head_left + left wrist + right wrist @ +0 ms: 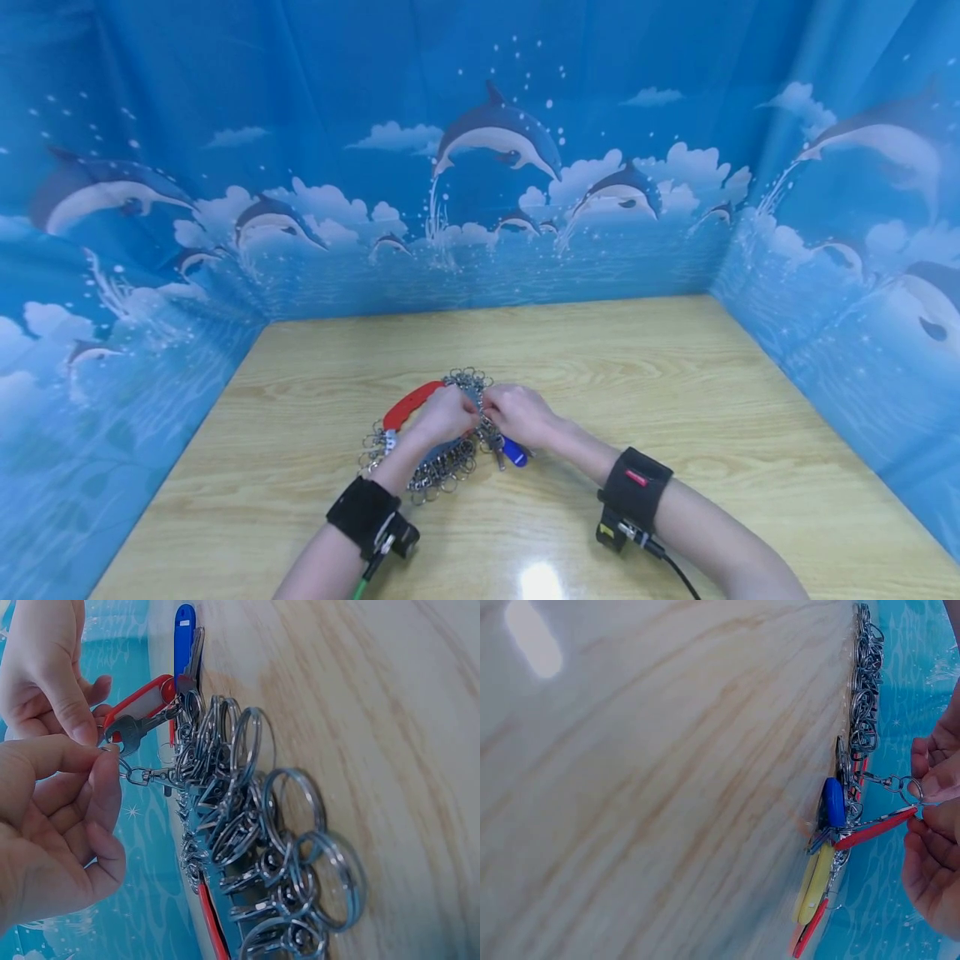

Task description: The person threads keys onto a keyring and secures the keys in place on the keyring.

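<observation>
In the left wrist view, my left hand (64, 825) pinches a split key ring (911, 789) between thumb and forefinger. A small swivel clasp (154, 776) joins that ring to a dense row of metal key rings (247, 795) lying on the table. Right beside it, fingertips nearly meeting, my right hand (937, 859) pinches the end of a red key tag (877, 829). A silver key (133, 733) hangs between the hands, close to the held ring. Seen from the head, both hands (521, 414) are over the rings, and the fingers hide the ring.
A blue key tag (514, 452) lies beside the right hand. Near it, a yellow key tag (817, 885) shows in the right wrist view. A flat red piece (405, 407) lies among the rings. The wooden table (675, 375) meets dolphin-printed curtains (300, 83) on three sides.
</observation>
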Demonstrator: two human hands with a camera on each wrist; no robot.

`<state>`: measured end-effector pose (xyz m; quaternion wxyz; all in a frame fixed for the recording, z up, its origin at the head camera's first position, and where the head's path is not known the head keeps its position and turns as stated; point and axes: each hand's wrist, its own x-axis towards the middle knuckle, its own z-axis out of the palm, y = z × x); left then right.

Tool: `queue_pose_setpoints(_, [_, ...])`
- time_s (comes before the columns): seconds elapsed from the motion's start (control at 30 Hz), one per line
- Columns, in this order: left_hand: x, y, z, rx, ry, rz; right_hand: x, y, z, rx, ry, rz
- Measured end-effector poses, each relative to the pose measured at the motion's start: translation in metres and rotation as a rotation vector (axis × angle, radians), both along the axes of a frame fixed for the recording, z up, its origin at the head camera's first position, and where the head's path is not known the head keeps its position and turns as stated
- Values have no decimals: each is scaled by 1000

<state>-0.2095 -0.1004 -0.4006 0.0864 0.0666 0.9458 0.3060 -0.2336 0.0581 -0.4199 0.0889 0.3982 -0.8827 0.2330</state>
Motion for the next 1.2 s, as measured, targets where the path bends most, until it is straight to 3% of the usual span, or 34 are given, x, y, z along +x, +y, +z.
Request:
queue_pose_setpoints(0.27, [-2, -2, -4, 18, 36, -10, -1, 0, -2, 19, 52, 27])
queue_pose_setpoints(0.6, [-4, -4, -4, 63, 12, -16, -1, 0, -3, 16, 71, 33])
queue_pose_setpoints(0.97, [-4, -8, -4, 149, -118, -74, -4, 2, -1, 3, 65, 67])
queue_pose_setpoints(1.2, [-6, -8, -5, 114, -96, -70, -6, 3, -4, 3, 88, 89])
